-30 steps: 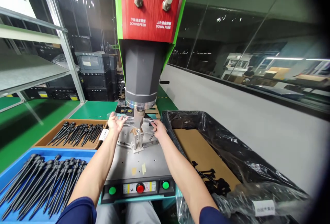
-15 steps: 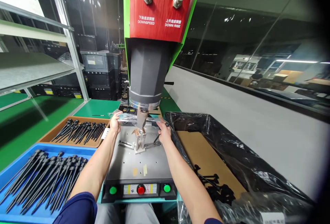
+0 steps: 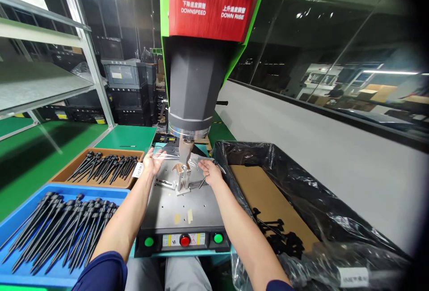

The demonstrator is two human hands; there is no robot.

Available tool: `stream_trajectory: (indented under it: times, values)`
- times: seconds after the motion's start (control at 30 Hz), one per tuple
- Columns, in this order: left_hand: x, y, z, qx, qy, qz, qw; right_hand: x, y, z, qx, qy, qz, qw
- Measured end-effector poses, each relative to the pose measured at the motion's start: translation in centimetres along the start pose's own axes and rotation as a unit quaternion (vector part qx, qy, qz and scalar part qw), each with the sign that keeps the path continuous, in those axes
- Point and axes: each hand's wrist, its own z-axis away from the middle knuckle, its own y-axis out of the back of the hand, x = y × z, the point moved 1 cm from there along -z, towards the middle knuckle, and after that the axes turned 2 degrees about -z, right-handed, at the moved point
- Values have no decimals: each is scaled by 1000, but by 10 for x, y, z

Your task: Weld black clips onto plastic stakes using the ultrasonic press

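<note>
Behind the metal fixture (image 3: 183,178), a clear plastic film (image 3: 170,153) spans the gap between my hands. My left hand (image 3: 153,164) has its edge between the thumb and the stretched fingers, left of the machine's horn (image 3: 185,150). On the other side, my right hand (image 3: 212,173) is closed around a black spike (image 3: 202,183), whose thin shaft pokes out below the fingers. Its fingertips also meet the film's right end. The horn hangs just above the fixture, which is bolted on the grey metal plate (image 3: 170,210).
Left of the machine, a blue tray (image 3: 20,277) and a brown tray (image 3: 97,184) hold many black spikes. At right stands a bin lined with black plastic (image 3: 284,166), with cardboard (image 3: 268,188) and black parts (image 3: 284,242). Green buttons (image 3: 149,241) and a red button (image 3: 184,240) line the machine's front.
My left hand's fingers have spread and turned more upward. My right hand has shifted slightly left and down, the spike still in it. The film hangs lower, and the whole view has tilted down a little.
</note>
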Motion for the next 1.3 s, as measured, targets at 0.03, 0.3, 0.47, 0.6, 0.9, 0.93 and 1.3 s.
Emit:
stream_trajectory:
  times: [0.03, 0.3, 0.47, 0.6, 0.9, 0.93, 1.3]
  values:
    - [-1, 2, 0, 5, 15, 4, 1000, 2, 1, 0, 4, -13, -1, 1000]
    - [6, -2, 3, 26, 63, 19, 997, -1, 2, 2, 22, -34, -19, 999]
    - [10, -9, 17, -3, 41, 47, 998, -3, 4, 12, 3, -28, -29, 999]
    - [9, -4, 32, 21, 18, 73, 997, 5, 10, 23, -10, -28, -29, 999]
    - [-30, 6, 71, 37, 69, 5, 997, 28, 18, 39, -55, -34, -46, 997]
    - [-34, 5, 75, 46, 81, 1, 996, 30, 19, 39, -58, -33, -47, 997]
    - [-48, -21, 92, 15, 163, -71, 984, 33, 22, 38, -97, 6, -66, 993]
